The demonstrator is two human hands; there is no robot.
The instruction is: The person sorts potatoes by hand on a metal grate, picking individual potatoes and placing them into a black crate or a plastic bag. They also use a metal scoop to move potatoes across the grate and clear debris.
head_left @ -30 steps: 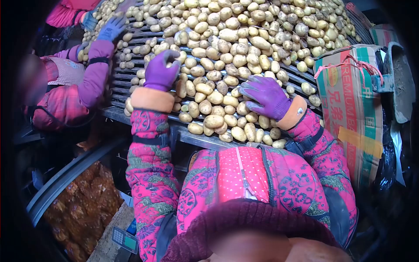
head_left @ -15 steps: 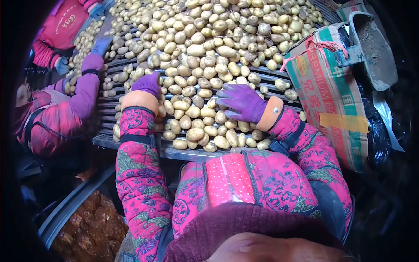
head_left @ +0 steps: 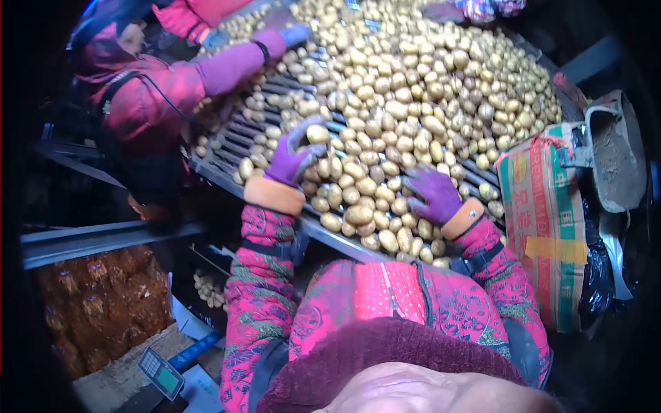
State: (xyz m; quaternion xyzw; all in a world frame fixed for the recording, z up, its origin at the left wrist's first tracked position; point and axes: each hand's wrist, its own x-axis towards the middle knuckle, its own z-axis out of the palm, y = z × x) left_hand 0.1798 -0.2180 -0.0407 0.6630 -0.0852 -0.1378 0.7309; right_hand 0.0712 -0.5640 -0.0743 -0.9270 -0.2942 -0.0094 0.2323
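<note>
Since the earlier frames the left hand has lifted off the pile and curled round a single potato, and the whole view has swung so that the slatted tabletop now runs from the centre left up to the upper right. That left grip, in a purple glove with an orange cuff, is partly closed: thumb and fingers wrap the potato, which shows at the top of the glove, just above the heap at the frame's centre. The right hand, gloved the same way, lies flat with fingers spread on the potatoes in the centre right; its grip is open and holds nothing, only pressing on those beneath it.

Potatoes cover the slats thickly toward the top, thinner at the left edge. A co-worker's purple sleeve reaches onto the pile at the upper left. A printed cardboard box stands at the right, with a grey scoop just beyond it. A small scale sits at the lower left.
</note>
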